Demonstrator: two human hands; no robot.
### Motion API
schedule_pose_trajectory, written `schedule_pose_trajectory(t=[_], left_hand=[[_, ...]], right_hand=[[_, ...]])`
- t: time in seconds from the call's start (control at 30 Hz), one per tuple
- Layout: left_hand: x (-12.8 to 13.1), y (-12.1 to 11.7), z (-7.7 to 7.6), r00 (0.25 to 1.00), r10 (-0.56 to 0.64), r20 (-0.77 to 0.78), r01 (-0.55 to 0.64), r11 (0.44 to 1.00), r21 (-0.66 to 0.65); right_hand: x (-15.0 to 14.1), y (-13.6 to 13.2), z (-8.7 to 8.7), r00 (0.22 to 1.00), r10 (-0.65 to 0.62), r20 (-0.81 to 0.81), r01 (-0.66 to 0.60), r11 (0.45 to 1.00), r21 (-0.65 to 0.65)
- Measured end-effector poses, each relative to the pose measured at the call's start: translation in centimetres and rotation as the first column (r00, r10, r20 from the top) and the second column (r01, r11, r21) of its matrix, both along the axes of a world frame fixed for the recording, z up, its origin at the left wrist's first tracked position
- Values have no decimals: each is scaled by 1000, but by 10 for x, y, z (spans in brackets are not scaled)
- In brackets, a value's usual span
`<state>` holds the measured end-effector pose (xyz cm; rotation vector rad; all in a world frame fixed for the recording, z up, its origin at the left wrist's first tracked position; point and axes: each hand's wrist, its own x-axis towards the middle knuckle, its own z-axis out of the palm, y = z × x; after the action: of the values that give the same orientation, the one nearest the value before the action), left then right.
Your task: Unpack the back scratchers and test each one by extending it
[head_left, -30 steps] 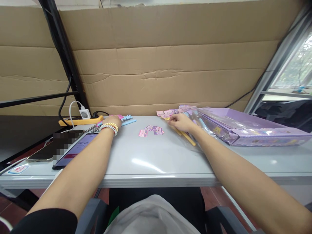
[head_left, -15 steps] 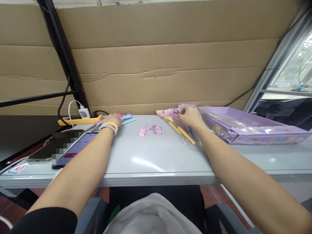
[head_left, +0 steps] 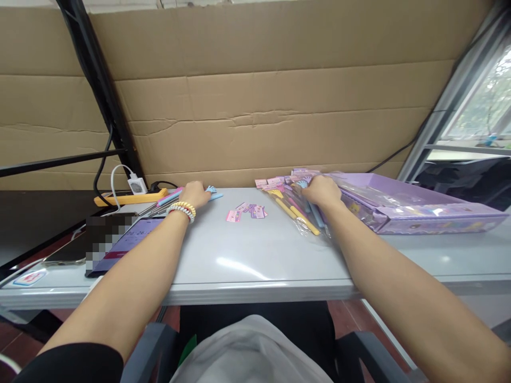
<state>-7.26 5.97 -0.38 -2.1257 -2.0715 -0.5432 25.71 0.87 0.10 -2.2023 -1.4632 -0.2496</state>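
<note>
On the left of the table, my left hand (head_left: 194, 194) is closed over a small bundle of unwrapped back scratchers (head_left: 170, 198) with blue and pink handles and silver rods. A blue hand-shaped end (head_left: 211, 189) sticks out beyond its fingers. To the right, my right hand (head_left: 324, 191) is closed at the top of a bagged blue back scratcher (head_left: 315, 214), its fingertips partly hidden. Beside it lie bagged yellow back scratchers (head_left: 289, 210) in clear plastic with pink header cards. Small pink and purple cards (head_left: 257, 211) lie between my hands.
An open purple box (head_left: 435, 219) with clear plastic over it stands at the right. Two phones, one with a lit screen (head_left: 133, 242), lie at the left front. Behind them are a yellow power strip (head_left: 131, 199) and a white charger (head_left: 138, 184). Cardboard (head_left: 255, 106) backs the table.
My left hand has shifted right along the back scratchers, covering a pink end. My right hand has moved slightly right, and a blue hand-shaped end now shows by its fingers.
</note>
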Motion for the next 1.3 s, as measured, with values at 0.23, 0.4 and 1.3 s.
schedule_pose_trajectory(t=[0.23,0.4,1.3], left_hand=[[10,-1,-10,939,-342,-17,335,928,-161],[12,-5,-9,934,-349,-76,319,910,-264],[9,3,-14,932,-349,-95,313,910,-273]], right_hand=[[2,-3,2,998,-34,-47,32,999,-33],[-1,-5,4,998,-44,-54,41,997,-59],[5,0,2,997,-56,-58,52,997,-64]])
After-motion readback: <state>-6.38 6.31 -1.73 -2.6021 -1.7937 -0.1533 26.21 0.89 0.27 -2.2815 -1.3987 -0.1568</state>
